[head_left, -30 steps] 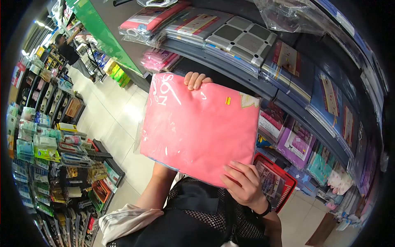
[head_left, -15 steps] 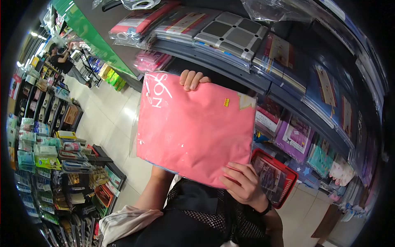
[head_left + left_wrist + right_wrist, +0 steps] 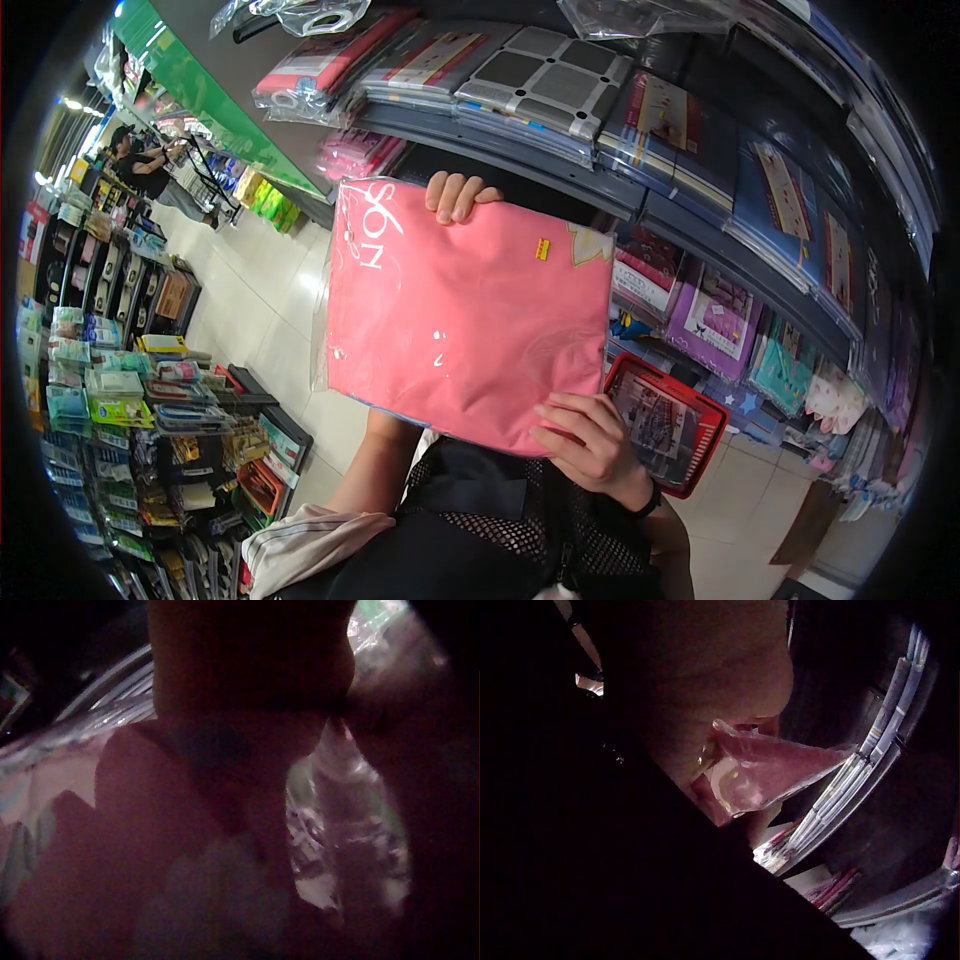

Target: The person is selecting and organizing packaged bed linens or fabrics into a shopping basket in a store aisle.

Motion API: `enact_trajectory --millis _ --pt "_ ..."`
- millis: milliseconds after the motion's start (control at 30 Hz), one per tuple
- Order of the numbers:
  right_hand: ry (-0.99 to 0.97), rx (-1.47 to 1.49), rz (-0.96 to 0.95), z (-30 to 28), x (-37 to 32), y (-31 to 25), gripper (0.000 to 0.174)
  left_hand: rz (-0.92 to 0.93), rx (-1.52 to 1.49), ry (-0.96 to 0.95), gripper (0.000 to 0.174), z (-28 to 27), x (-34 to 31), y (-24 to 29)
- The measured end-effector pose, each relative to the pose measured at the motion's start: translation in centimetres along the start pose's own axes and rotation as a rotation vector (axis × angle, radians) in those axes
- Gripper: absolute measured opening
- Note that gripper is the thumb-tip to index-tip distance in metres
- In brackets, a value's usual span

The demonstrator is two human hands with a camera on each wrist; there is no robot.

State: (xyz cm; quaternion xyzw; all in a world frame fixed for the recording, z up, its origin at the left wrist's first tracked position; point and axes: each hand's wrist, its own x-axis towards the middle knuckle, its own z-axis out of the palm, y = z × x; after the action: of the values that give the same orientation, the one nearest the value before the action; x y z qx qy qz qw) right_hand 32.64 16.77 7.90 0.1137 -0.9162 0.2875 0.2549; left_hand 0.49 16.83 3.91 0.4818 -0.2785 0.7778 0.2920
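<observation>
Both hands hold up a pink folded cloth pack (image 3: 470,310) in a clear plastic bag, with white lettering at its upper left and a small yellow sticker. Fingers of my left hand (image 3: 460,196) curl over its top edge; the rest of that hand is hidden behind it. My right hand (image 3: 592,445), with a dark band at the wrist, grips the lower right corner, fingers across the front. In the dim left wrist view, the pack (image 3: 112,855) fills the lower part. A corner of the pack (image 3: 780,769) sticks out beside my hand in the right wrist view.
Shelves (image 3: 520,160) of flat bagged textiles rise behind the pack. A red basket (image 3: 690,470) is at the lower right, near a purple pack (image 3: 712,320). Small goods hang on a rack (image 3: 150,380) at left. Down the tiled aisle (image 3: 270,310) stands a person (image 3: 150,175) by a cart.
The pack has shifted slightly left in the head view and sits a little straighter, with both hands keeping their hold. The shelves have also slid left. The distant person's posture has changed.
</observation>
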Motion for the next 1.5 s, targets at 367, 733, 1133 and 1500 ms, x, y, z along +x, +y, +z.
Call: enact_trajectory --millis 367,733,1133,1500 --pt "0.195 0.23 0.46 0.5 -4.1 1.8 0.072 -0.34 0.573 0.45 0.007 4.0 -10.2 5.1" --pt "0.601 0.335 0.732 1.5 -13.4 3.3 0.034 -0.748 1.48 0.703 0.036 5.1 -9.8 -9.1" --pt "0.919 -0.223 1.487 0.2 -30.8 -6.3 0.017 -1.922 1.424 -0.065 0.036 -0.5 -25.3 -0.7" --pt "1.844 0.283 1.151 4.7 -38.1 0.0 0.009 -2.541 1.811 0.115 0.044 -0.4 -28.4 9.4"
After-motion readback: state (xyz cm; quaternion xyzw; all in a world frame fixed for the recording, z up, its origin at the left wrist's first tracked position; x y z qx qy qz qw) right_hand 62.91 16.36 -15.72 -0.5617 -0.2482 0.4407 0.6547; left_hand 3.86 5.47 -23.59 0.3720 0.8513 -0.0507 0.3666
